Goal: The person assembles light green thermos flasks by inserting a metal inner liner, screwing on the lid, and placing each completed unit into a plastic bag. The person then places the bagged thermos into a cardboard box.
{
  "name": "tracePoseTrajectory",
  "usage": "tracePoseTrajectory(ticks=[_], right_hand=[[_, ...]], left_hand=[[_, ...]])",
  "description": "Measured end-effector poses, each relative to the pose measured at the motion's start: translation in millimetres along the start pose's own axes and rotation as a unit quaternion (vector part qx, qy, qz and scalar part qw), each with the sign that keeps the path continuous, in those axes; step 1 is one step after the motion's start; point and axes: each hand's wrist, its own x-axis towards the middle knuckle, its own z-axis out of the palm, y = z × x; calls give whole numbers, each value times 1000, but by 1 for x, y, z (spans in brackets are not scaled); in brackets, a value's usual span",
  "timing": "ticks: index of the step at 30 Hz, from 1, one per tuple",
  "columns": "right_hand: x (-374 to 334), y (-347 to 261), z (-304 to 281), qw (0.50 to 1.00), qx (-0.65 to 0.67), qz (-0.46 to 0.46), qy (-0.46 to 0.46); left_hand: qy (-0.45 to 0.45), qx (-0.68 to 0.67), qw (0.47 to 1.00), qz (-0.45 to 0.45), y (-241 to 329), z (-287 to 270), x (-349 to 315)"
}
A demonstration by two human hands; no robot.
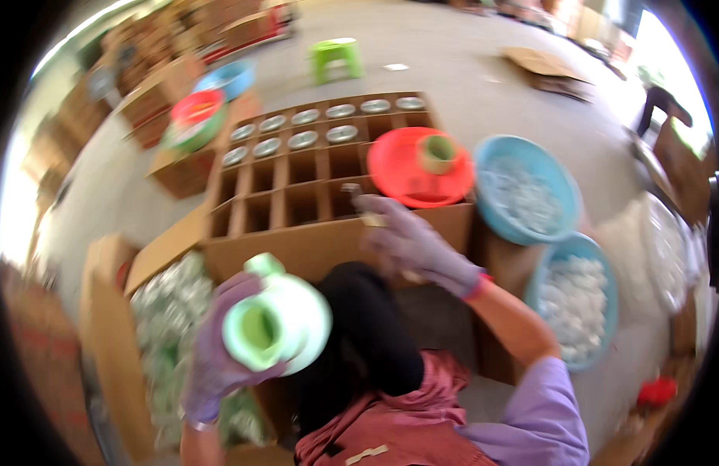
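Observation:
My gloved left hand grips a pale green jug at the lower left, its open mouth tilted up toward me. Below that hand, an open carton is filled with glass pieces. My gloved right hand is over the near edge of a divided carton. Its fingers look closed around a small greyish thing, too blurred to name. Round silver tops show in the carton's far cells; several near cells show dark insides.
A red basin holding a roll of tape rests on the carton's right side. Two blue basins of clear and whitish small pieces stand at the right. Farther off are a green stool, flattened cardboard and stacked cartons.

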Motion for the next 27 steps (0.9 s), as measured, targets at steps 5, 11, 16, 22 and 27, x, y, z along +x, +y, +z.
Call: tracePoseTrajectory(ticks=[5,11,16,22,27], right_hand=[[-59,-68,33,995,-30,-34,-90],[-77,-47,66,910,-316,-232,-133],[-69,-45,78,866,-438,-218,-106],[-73,-43,99,840,-510,-177,-61],[-72,-32,111,920,-357,-127,-96]], left_hand=[[94,218,963,128,25,5,-7],[186,435,870,140,8,38,-12],[244,478,827,168,-12,57,-18],[292,516,783,189,-23,61,-25],[334,559,732,202,-33,66,-26]])
